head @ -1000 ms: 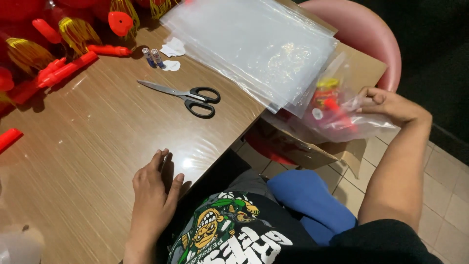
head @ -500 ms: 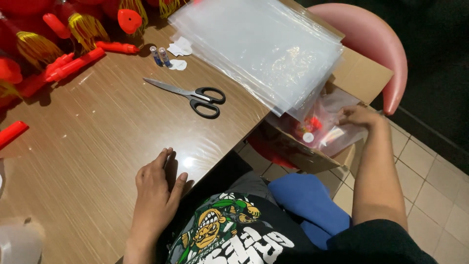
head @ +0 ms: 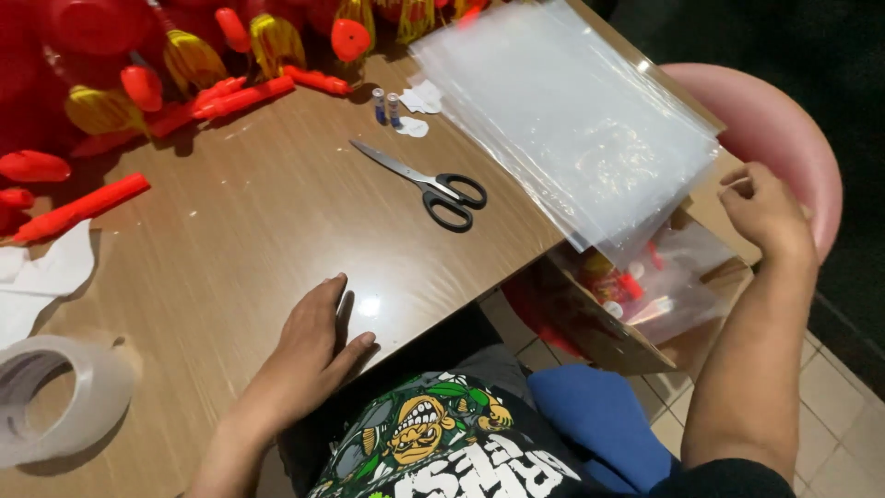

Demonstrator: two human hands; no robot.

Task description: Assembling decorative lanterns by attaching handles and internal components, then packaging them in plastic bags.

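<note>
My left hand (head: 300,360) lies flat on the brown wooden table (head: 267,231) near its front edge, fingers apart, holding nothing. My right hand (head: 763,210) hovers over a cardboard box (head: 645,346) beside the table, fingers loosely curled and empty. Inside the box lies a clear plastic bag (head: 664,277) with red and yellow items in it. A stack of clear plastic bags (head: 562,120) covers the table's right end and overhangs the box. Black-handled scissors (head: 429,184) lie in the middle of the table, beyond my left hand.
Red and yellow toy pieces (head: 184,74) crowd the far left of the table. Two small batteries (head: 385,106) stand near white scraps. A tape roll (head: 55,397) and white paper (head: 46,277) sit at the near left. A pink chair (head: 774,120) stands behind the box.
My right hand let go of the filled clear bag, which now lies in the box, and lifted above it. My left hand stayed flat on the table.
</note>
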